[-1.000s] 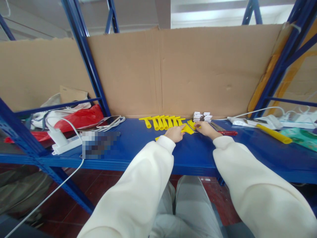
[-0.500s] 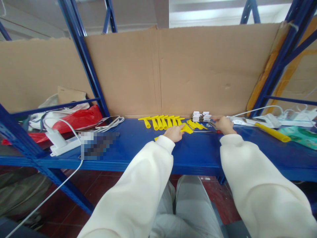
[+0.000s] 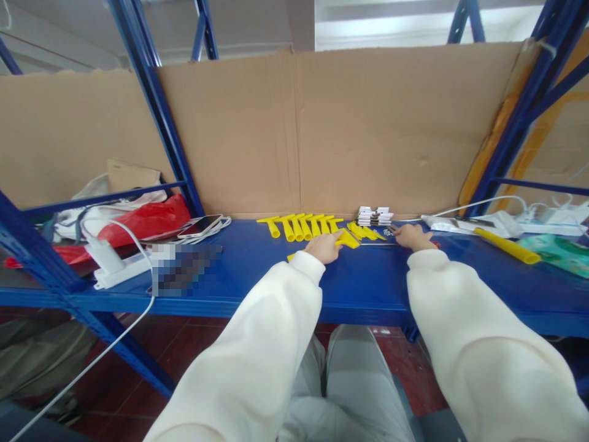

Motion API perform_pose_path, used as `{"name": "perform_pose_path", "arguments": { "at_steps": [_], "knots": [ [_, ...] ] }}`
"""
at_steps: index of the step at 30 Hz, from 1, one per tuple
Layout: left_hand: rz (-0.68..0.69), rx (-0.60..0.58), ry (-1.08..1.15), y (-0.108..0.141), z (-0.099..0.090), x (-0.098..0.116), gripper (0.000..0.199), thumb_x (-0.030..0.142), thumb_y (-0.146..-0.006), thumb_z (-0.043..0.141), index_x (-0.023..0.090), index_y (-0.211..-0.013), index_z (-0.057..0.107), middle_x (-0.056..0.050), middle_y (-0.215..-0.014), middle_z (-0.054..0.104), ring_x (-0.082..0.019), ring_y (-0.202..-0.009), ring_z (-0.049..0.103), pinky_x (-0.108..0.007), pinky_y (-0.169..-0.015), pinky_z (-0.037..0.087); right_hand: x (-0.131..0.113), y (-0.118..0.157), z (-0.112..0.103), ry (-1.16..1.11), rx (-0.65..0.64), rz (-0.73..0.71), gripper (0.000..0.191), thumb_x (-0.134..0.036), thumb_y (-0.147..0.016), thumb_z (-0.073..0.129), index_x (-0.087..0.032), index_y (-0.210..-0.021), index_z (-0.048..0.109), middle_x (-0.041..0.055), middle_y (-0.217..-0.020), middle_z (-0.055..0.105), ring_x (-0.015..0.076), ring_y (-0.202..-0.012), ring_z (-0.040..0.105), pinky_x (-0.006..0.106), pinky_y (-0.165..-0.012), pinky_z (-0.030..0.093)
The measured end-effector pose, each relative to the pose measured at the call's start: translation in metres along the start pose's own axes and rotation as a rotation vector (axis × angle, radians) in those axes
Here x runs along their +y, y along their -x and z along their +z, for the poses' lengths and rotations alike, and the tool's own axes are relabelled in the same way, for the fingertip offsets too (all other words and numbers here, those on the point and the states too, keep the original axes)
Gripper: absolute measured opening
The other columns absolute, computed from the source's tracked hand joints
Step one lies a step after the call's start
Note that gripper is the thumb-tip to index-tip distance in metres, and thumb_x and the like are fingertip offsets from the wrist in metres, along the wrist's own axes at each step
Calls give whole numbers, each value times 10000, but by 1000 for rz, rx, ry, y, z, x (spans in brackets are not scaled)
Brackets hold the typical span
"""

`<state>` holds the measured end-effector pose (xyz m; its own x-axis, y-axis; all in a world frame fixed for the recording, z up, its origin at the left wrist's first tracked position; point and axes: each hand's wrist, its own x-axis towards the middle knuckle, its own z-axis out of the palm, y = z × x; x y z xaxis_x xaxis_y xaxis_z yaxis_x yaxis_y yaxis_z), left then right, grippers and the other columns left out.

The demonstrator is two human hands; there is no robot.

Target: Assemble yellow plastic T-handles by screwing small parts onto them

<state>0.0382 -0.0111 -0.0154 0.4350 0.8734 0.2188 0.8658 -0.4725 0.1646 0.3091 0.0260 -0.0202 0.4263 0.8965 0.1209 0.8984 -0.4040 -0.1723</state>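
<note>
My left hand (image 3: 323,248) is closed around a yellow plastic handle (image 3: 348,239), its flat end sticking out to the right. Part of the yellow piece also shows below the wrist. My right hand (image 3: 414,237) reaches down at the small metal parts (image 3: 389,232), fingers drawn together; what they pinch, if anything, is too small to make out. Beneath that hand lies a screwdriver, with its thin shaft (image 3: 380,245) pointing left and a bit of red on the far side. Small flat yellow pieces (image 3: 363,231) lie between my hands.
Several yellow T-shaped handles (image 3: 297,228) stand in a row at the back. White blocks (image 3: 375,216) are stacked beside them. A yellow tube (image 3: 506,246) and green packet (image 3: 556,253) lie right; a power strip (image 3: 122,270) and red bag (image 3: 145,220) lie left. Cardboard (image 3: 368,129) walls the back.
My right hand has shifted slightly left and toward me, over the screwdriver's handle, with its fingers at the small metal parts. My left hand and the yellow handle have stayed put.
</note>
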Motion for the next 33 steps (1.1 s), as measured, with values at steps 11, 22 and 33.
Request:
{"name": "perform_pose_path", "arguments": {
  "at_steps": [11,22,33],
  "knots": [
    [17,7,-13,-2,3,-2,556,296,-1024,515,261,-1578,488,-107,-1404,695,-272,-1298,652,-382,-1097,505,0,-3,5,42,-26,-20,457,-212,-923,528,-252,-1336,722,167,-1451,620,386,-1427,462,650,-1126,370],
    [20,-11,-32,-2,3,-1,557,292,-1028,510,263,-1584,477,-108,-1401,696,-273,-1299,653,-397,-1109,501,-4,0,4,58,2,-33,452,-203,-914,508,-247,-1296,745,168,-1438,634,391,-1383,494,635,-1103,385],
    [30,-7,6,-2,3,-2,560,291,-1017,529,246,-1574,494,-120,-1410,691,-282,-1304,649,-396,-1115,493,-8,1,4,89,66,-16,365,-300,-937,534,-155,-1191,753,208,-1261,716,349,-1205,634,539,-1045,403]
  ]
}}
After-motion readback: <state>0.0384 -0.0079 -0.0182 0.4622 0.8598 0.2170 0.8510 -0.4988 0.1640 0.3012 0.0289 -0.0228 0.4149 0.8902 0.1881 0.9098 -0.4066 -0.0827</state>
